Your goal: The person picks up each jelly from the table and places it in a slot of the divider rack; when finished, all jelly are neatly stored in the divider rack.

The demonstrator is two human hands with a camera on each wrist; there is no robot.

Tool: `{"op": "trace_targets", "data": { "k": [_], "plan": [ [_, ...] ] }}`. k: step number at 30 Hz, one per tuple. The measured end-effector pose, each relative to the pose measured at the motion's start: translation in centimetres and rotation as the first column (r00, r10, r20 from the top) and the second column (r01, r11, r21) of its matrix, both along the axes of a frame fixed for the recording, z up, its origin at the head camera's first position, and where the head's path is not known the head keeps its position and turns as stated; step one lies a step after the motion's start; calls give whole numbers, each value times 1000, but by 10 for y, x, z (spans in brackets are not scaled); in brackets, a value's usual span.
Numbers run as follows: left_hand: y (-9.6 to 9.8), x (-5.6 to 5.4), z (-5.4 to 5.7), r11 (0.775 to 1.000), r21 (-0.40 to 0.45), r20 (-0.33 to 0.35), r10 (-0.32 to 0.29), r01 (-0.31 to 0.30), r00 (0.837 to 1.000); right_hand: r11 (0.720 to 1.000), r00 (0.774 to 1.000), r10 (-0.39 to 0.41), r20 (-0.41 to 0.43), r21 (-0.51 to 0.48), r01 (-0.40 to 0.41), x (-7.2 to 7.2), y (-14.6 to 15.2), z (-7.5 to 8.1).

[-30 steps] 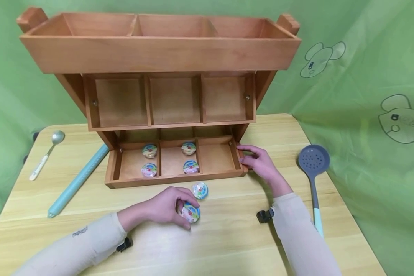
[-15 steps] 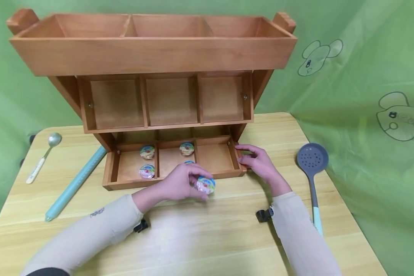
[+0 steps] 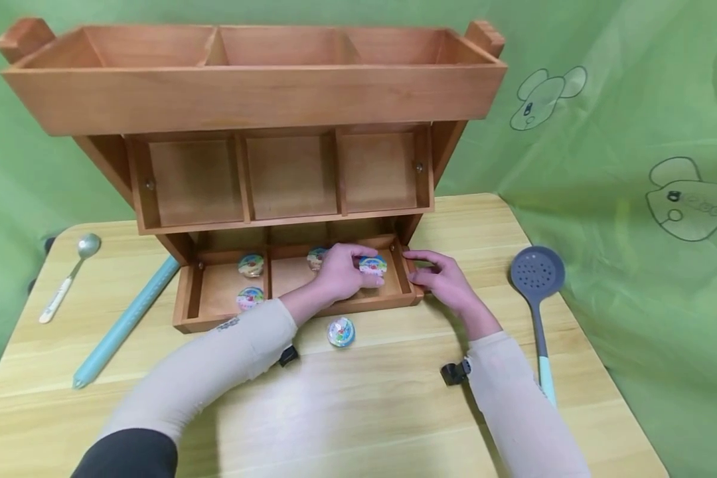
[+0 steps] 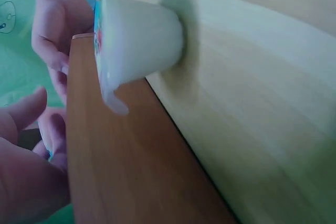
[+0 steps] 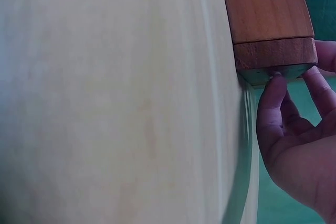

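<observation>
A jelly cup (image 3: 373, 265) with a printed lid is pinched between the thumb and fingers of my left hand (image 3: 339, 272), over the right compartment of the wooden rack's bottom tray (image 3: 215, 323). Gripping that tray's right end is my right hand (image 3: 448, 282); the right wrist view has its thumb (image 5: 273, 103) against the end face. Two jelly cups, one upper (image 3: 250, 265) and one lower (image 3: 249, 298), sit in the left compartment. A further cup (image 3: 315, 257) in the middle compartment is partly hidden by my left hand. Another jelly cup (image 3: 341, 332) stands on the table before the tray.
Above the bottom tray, the rack's middle tray (image 3: 287, 216) and top tray (image 3: 251, 99) overhang. A spoon (image 3: 72, 279) and a teal stick-shaped object (image 3: 128, 322) lie left on the table (image 3: 334, 425). To the right lies a slotted skimmer (image 3: 538, 279). Green cloth (image 3: 603, 232) surrounds the table.
My left hand has carried the jelly cup from the table up and right over the tray's right compartment. The right hand has kept its place on the tray end.
</observation>
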State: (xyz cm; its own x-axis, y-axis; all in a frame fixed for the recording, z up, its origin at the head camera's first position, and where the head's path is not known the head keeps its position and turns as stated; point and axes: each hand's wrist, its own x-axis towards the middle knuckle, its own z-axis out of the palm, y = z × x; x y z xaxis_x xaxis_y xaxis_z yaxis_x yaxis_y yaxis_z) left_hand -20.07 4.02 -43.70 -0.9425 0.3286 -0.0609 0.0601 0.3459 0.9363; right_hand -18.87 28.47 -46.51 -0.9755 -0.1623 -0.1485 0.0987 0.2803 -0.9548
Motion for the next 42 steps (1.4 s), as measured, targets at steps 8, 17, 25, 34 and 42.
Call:
{"op": "trace_targets", "data": {
  "k": [8, 17, 25, 34, 42],
  "plan": [
    [26, -11, -7, 980, -165, -13, 114, -114, 993, 1000, 1000, -1, -2, -14, 1, 0, -2, 0],
    [45, -21, -19, 949, -256, -65, 171, -182, 983, 1000, 1000, 2, 5, -22, -1, 1, -3, 1],
    [49, -23, -27, 950, -219, -98, 205, -222, 974, 999, 1000, 0, -6, -45, 0, 0, -1, -1],
    [50, -26, -28, 955, -141, -76, 251, -260, 965, 998, 1000, 1, -4, -55, -1, -1, 0, -2],
    [48, -24, -25, 951, -155, -99, 253, -266, 962, 998, 1000, -6, 2, -59, 7, -1, -2, -1]
  ]
}}
